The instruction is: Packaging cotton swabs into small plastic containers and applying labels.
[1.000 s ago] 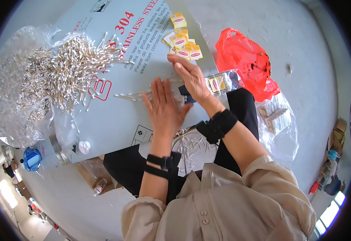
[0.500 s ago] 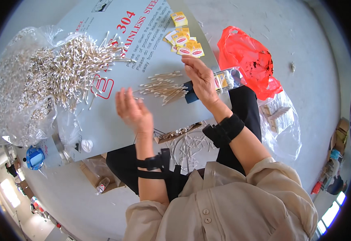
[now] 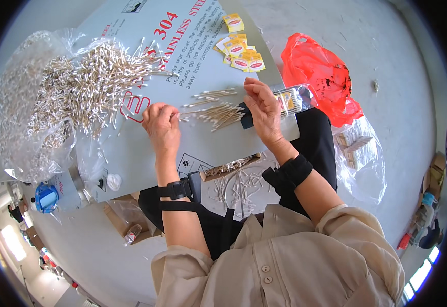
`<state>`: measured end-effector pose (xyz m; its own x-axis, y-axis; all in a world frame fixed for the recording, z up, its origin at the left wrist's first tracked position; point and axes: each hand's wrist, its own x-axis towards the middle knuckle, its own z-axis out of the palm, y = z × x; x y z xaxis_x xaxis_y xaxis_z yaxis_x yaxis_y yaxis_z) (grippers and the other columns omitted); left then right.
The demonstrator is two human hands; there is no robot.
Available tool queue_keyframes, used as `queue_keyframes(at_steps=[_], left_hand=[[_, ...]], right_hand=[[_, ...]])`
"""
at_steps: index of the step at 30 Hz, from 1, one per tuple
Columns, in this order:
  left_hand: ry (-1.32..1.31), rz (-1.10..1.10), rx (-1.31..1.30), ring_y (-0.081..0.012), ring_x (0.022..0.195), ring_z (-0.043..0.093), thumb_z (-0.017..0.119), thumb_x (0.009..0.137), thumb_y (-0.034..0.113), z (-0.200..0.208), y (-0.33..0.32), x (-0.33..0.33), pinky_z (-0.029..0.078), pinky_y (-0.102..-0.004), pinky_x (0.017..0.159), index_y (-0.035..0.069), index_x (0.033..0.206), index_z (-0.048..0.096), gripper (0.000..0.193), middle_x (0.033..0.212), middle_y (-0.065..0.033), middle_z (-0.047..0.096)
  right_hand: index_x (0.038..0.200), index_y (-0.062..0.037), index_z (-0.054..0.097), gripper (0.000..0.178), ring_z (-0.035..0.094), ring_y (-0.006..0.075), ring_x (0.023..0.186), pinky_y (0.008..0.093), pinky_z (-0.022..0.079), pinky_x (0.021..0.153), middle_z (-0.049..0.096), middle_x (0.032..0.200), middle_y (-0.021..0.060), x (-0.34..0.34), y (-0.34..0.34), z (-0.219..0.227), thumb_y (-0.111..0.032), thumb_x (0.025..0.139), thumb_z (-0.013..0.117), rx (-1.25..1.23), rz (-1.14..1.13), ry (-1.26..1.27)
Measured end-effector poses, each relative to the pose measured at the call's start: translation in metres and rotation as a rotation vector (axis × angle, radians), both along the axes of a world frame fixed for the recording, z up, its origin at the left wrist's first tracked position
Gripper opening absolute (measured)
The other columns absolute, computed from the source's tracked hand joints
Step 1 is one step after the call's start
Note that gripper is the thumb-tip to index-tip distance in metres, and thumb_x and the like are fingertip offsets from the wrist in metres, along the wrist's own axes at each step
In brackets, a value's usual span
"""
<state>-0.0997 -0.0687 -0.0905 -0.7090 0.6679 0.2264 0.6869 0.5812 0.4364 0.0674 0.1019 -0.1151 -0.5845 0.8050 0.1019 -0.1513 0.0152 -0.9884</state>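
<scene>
My left hand (image 3: pixel 163 125) is closed in a pinch at the left end of a small group of loose cotton swabs (image 3: pixel 221 116). A cotton swab (image 3: pixel 188 113) runs out to the right from its fingertips. My right hand (image 3: pixel 265 110) hovers at the group's right end, fingers loosely bent and thumb apart, with nothing seen in it. Beside its wrist side lies a dark blue block (image 3: pixel 246 116), partly covered by that hand. Just right of it is a clear plastic pack of swabs (image 3: pixel 291 101) with a yellow label.
A big heap of swabs (image 3: pixel 88 84) spills from a clear bag (image 3: pixel 16 102) on the left. Yellow cards (image 3: pixel 238 48) lie at the far edge of the sheet-covered table (image 3: pixel 131 176). A red plastic bag (image 3: pixel 315 77) and a clear bag of packs (image 3: pixel 356 148) are at right.
My left hand has shifted slightly left and away from me, and its fingers have closed into a pinch. My right hand has moved a little right, its fingers more bent.
</scene>
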Motion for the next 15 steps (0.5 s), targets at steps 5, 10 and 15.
queue_keyframes(at_steps=[5,10,15], left_hand=[[-0.021,-0.008,-0.044,-0.0239,0.107,0.044,0.07,0.072,0.003,0.006,0.001,-0.004,0.033,-0.0417,0.093,0.01,0.082,0.06,0.016,0.098,-0.0008,0.054],[-0.03,0.003,0.018,-0.0243,0.105,0.046,0.068,0.073,0.002,0.006,-0.001,-0.005,0.034,-0.0418,0.092,0.01,0.083,0.06,0.015,0.099,-0.0011,0.055],[-0.047,0.004,0.044,-0.0249,0.1,0.049,0.068,0.073,0.002,0.009,0.009,-0.015,0.036,-0.0406,0.091,0.01,0.083,0.061,0.014,0.093,-0.0017,0.057]], right_hand=[[0.107,0.0036,0.054,0.023,0.054,0.0173,0.109,0.0283,0.044,0.096,0.052,0.124,0.0117,0.002,0.003,0.003,0.006,0.085,0.057,-0.055,0.013,-0.014],[0.1,0.0029,0.058,0.02,0.058,0.0181,0.099,0.0294,0.048,0.085,0.057,0.117,0.0108,0.001,0.002,0.01,0.001,0.081,0.063,0.144,-0.036,-0.149],[0.091,-0.001,0.062,0.017,0.059,0.0251,0.089,0.0322,0.048,0.077,0.061,0.1,0.0095,-0.013,0.001,0.027,0.0,0.074,0.068,0.358,0.005,-0.237]])
